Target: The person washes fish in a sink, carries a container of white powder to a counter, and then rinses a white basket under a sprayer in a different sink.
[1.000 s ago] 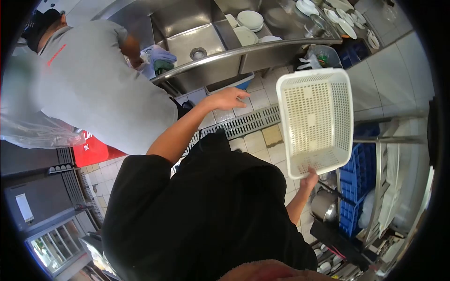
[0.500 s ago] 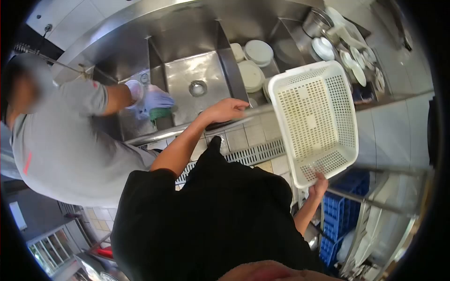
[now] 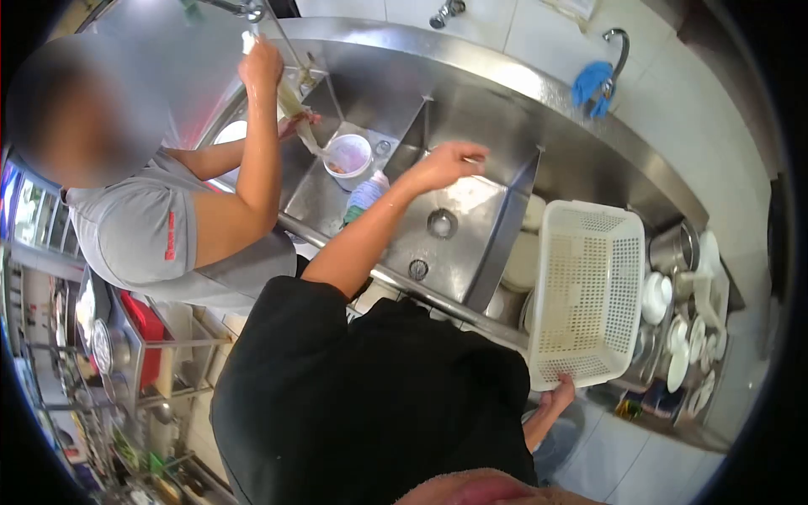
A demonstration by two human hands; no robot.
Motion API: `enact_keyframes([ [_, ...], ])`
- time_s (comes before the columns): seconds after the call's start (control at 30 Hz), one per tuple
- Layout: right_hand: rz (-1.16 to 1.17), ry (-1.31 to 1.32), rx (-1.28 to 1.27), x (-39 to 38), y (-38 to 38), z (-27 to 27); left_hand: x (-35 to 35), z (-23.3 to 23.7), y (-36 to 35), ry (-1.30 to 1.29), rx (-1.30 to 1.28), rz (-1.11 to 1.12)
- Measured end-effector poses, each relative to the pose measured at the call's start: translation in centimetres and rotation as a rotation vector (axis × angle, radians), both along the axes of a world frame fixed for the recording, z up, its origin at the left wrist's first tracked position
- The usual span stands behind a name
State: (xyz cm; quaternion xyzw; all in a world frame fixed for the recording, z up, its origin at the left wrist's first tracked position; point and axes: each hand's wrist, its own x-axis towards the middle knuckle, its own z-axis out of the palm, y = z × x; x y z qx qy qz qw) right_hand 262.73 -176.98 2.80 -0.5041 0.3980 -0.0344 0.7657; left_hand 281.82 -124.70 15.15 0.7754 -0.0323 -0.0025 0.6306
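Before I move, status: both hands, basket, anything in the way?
Left hand empty over middle basin; right hand grips near end of white basket. Basket empty. Possible obstacles: white dishes beside it, co-worker at left basin.

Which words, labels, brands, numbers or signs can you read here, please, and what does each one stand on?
No text can be read with certainty.
Red lettering on the co-worker's sleeve: too small and blurred to read.
Basket and tub: no lettering that I can make out.
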Motion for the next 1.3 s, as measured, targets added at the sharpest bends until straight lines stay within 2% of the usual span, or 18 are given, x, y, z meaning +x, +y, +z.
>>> enact_keyframes([
  [0.07, 0.063, -0.023, 0.027, 3.9, 0.4, -0.2, 2.0, 2.3, 3.5, -0.055, -0.003, 0.139],
  [0.2, 0.16, -0.059, 0.101, 6.9, 1.9, -0.8, 3.0, 9.1, 10.0, -0.191, -0.046, 0.431],
  [0.27, 0.179, -0.059, 0.129, 8.5, 4.0, -0.7, 4.9, 12.8, 14.3, -0.263, -0.326, 0.535],
  [0.33, 0.176, -0.045, 0.128, 9.6, 5.6, -0.9, 7.6, 13.9, 20.8, -0.458, -0.536, 0.644],
  [0.47, 0.147, -0.001, 0.123, 10.6, 7.9, -3.2, 8.4, 15.5, 35.0, -0.437, -0.485, 0.921],
  [0.53, 0.149, 0.003, 0.078, 9.1, 8.7, -2.4, 6.5, 15.7, 40.1, -0.328, -0.37, 1.075],
  [0.67, 0.108, -0.009, 0.07, 8.7, 13.2, -0.1, 4.6, 15.1, 50.3, -0.218, -0.343, 1.456],
  [0.73, 0.102, 0.001, 0.057, 8.7, 13.1, -1.2, 3.9, 15.3, 53.7, -0.191, -0.271, 1.515],
  [0.8, 0.101, 0.006, 0.081, 8.9, 13.7, -1.1, 4.1, 14.7, 58.8, -0.176, -0.048, 1.63],
  [0.83, 0.096, 0.005, 0.094, 9.0, 14.7, -0.2, 4.4, 14.9, 59.8, -0.171, 0.069, 1.684],
  [0.93, 0.046, 0.052, -0.003, 9.5, 15.5, 0.1, 5.7, 15.2, 61.6, -0.43, 0.051, 1.588],
  [1.03, 0.007, 0.043, 0.006, 10.4, 15.6, 0.1, 6.7, 16.1, 60.9, -0.395, 0.283, 1.691],
  [1.13, 0.003, 0.036, 0.012, 11.7, 16.8, 1.2, 7.3, 17.8, 59.4, -0.34, 0.543, 1.698],
  [1.23, 0.021, 0.028, 0.001, 13.3, 17.7, 1.7, 8.9, 18.9, 60.7, -0.227, 0.707, 1.576],
  [1.3, 0.043, 0.017, 0.017, 14.3, 17.8, 1.3, 9.6, 20.1, 57.1, -0.35, 0.509, 1.54],
])
